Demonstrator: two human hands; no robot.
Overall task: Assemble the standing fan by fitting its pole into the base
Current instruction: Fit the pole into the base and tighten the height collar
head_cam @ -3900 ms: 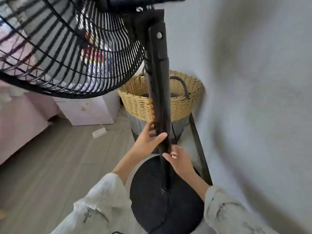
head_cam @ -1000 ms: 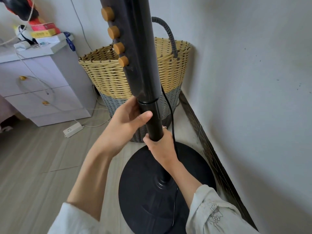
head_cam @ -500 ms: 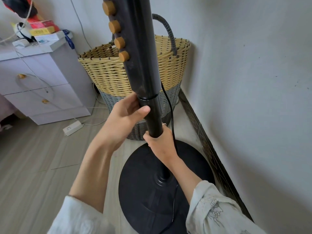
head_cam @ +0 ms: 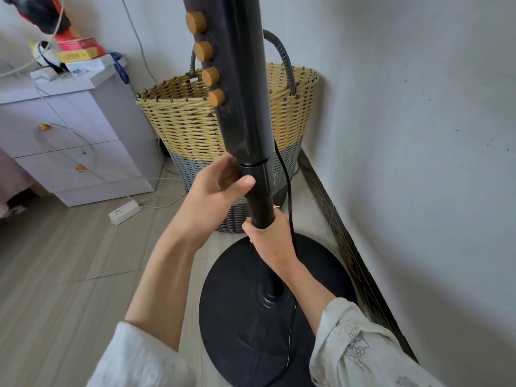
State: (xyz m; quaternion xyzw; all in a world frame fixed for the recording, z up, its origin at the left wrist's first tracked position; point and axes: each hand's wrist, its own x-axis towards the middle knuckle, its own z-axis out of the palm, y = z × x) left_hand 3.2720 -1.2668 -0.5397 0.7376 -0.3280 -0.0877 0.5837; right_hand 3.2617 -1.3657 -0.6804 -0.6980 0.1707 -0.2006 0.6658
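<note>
The black fan pole [head_cam: 258, 188] stands upright with its foot in the socket [head_cam: 270, 298] at the middle of the round black base [head_cam: 237, 325] on the floor. Its wider upper section carries several tan round buttons [head_cam: 210, 75]. My left hand [head_cam: 216, 192] wraps the pole just below the joint ring between the two sections. My right hand [head_cam: 269, 237] grips the thin lower tube under it. A black power cord [head_cam: 287, 185] hangs down behind the pole and across the base. The fan head is out of view.
A yellow-and-grey woven basket [head_cam: 184, 124] stands right behind the pole. The white wall [head_cam: 418, 135] and dark skirting [head_cam: 343, 238] run close on the right. A lilac drawer cabinet [head_cam: 72, 135] and a white power strip [head_cam: 124, 212] are to the left on the wood-look floor.
Over the last second the pole's upper section and my left hand have risen slightly; my right hand stays gripped low. Earlier the fan head was in view and both hands held the pole lower.
</note>
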